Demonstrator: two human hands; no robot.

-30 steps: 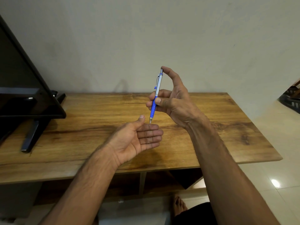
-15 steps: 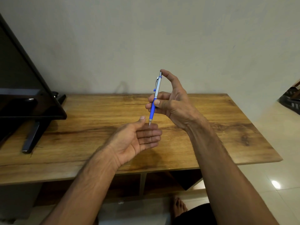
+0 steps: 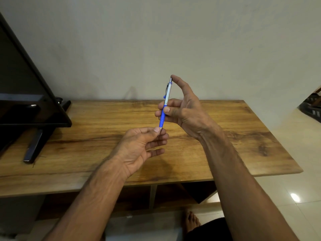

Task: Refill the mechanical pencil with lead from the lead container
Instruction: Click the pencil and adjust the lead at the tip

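Note:
A mechanical pencil (image 3: 166, 100) with a silver upper barrel and blue grip stands nearly upright above the wooden table (image 3: 225, 136), tip down. My right hand (image 3: 184, 110) grips it at the blue section between thumb and fingers, and its index finger rests on the push button at the top. My left hand (image 3: 144, 145) is just below, palm up; its thumb and index finger pinch at the metal tip. Any lead at the tip is too thin to make out. No lead container is in sight.
A black TV (image 3: 26, 94) on a dark stand (image 3: 36, 143) occupies the table's left end. The wall runs close behind the table. A bare foot (image 3: 191, 221) shows on the tiled floor below, beside open shelf compartments under the tabletop.
My left hand went from an open flat palm under the pencil to pinching at its tip with thumb and index finger. The right hand and pencil stayed almost in place.

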